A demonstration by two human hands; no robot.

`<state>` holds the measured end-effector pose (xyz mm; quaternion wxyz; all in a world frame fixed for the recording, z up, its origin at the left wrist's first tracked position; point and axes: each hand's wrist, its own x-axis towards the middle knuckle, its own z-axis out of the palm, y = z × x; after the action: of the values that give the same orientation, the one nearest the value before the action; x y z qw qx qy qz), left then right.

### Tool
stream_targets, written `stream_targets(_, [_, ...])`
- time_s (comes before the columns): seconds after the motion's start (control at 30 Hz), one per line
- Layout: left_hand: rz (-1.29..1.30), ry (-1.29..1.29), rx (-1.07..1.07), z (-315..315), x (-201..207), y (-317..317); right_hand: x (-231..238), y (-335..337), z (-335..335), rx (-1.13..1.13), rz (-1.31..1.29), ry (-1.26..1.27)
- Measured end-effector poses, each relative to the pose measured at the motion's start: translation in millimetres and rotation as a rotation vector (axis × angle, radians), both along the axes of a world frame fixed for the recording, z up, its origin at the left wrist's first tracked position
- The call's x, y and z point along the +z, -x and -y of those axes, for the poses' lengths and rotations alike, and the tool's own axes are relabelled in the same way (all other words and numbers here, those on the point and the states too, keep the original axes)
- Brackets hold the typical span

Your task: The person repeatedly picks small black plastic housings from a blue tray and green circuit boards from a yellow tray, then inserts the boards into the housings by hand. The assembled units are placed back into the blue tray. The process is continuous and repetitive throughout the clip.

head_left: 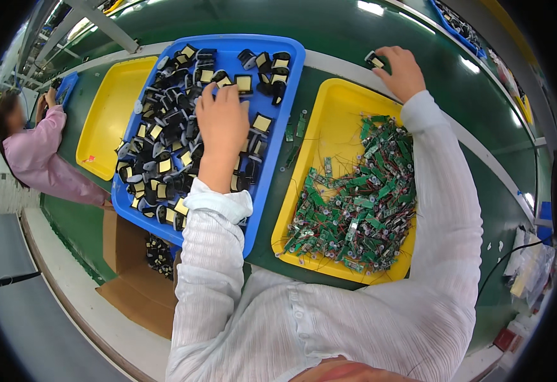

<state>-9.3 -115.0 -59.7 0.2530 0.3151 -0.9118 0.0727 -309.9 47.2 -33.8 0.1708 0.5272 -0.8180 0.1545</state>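
My left hand (222, 124) is over the blue tray (294, 54), its fingers curled down onto a black plastic part (223, 81) with a pale yellow pad; the fingertips are partly hidden. Many similar black parts with grey ends and yellow pads lie heaped in this tray, thickest on its left side. Out to the right, beyond the yellow tray (329, 89), my right hand (402, 73) pinches another small black part (374, 60) with a yellow pad between thumb and fingers. Green circuit boards (361, 204) with thin wires are piled in that yellow tray.
A second yellow tray (103, 153) stands left of the blue one. A few loose boards (300, 125) lie on the green table between trays. An open cardboard box (132, 286) with black parts sits below at left. A person in pink (33, 146) works at far left.
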Motion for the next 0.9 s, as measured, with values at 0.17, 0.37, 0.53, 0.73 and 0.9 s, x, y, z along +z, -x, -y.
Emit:
stream_targets(0.17, [-0.043,-0.050,-0.024,-1.6,6.6,-1.5,20.7,-100.2,-24.8,0.676,0.341,-0.130])
stream_targets(0.37, [0.098,-0.141,-0.281,-9.7,1.0,6.2,17.0,-141.3,-38.0,0.735,0.300,-0.346])
stream_targets(0.53, [0.148,-0.156,-0.204,-10.5,4.6,4.2,20.7,-156.2,-45.6,0.660,0.460,-0.376])
stream_targets(0.73, [0.173,-0.250,-0.141,-11.2,5.4,-0.7,-6.2,-172.4,-49.6,0.528,0.394,-0.377])
stream_targets(0.9, [0.222,-0.365,-0.111,-7.0,15.2,-9.9,10.6,-162.6,-54.3,0.402,0.777,-0.277])
